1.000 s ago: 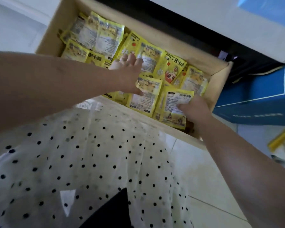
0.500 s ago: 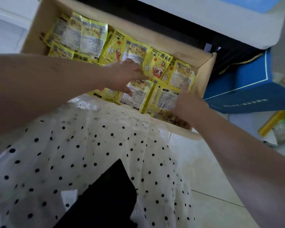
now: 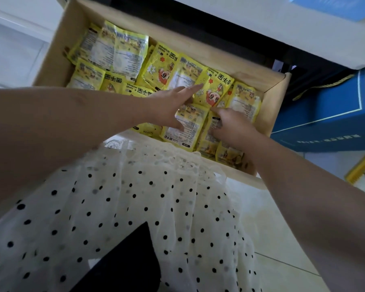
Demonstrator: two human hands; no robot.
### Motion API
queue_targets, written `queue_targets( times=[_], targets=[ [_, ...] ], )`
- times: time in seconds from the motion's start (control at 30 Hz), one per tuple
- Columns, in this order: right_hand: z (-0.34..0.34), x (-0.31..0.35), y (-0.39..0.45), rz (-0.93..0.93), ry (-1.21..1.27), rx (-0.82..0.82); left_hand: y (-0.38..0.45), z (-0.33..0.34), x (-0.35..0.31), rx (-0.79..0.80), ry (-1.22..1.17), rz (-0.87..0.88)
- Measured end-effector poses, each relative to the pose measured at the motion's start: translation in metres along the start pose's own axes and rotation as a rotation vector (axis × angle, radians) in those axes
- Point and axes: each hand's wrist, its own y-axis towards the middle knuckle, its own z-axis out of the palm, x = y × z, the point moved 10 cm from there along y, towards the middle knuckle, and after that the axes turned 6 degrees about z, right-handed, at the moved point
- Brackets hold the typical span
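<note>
In the head view, both hands are reaching into an open cardboard box (image 3: 57, 60) packed with yellow hand warmer packets (image 3: 122, 51). The left hand (image 3: 167, 106) is lying spread, fingers straight, touching a face-up packet (image 3: 214, 89) while its thumb is resting on a face-down packet (image 3: 190, 127). The right hand (image 3: 232, 127) is touching the neighbouring packet (image 3: 211, 133), forefinger out; whether it is gripping, I cannot tell. A blue box (image 3: 325, 114) is standing just beside the cardboard box.
</note>
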Motion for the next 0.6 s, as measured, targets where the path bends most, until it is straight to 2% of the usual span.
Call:
queue_targets(
  times=[0.1, 0.27, 0.37, 0.43, 0.6],
  targets=[
    [0.001, -0.003, 0.001, 0.012, 0.052, 0.024, 0.001, 0.004, -0.002, -0.005, -0.039, 0.017],
    [-0.014, -0.004, -0.003, 0.026, 0.233, -0.126, 0.006, -0.008, 0.009, -0.074, -0.146, -0.053],
    [-0.025, 0.002, -0.01, 0.019, 0.281, -0.155, 0.005, -0.021, 0.016, -0.071, -0.219, -0.098],
    [-0.035, 0.008, -0.019, 0.06, 0.279, -0.141, -0.006, -0.034, 0.02, -0.092, -0.371, -0.17],
    [-0.083, 0.046, -0.069, 0.088, 0.306, -0.111, -0.079, -0.078, 0.016, -0.294, -0.806, -0.372]
  ],
)
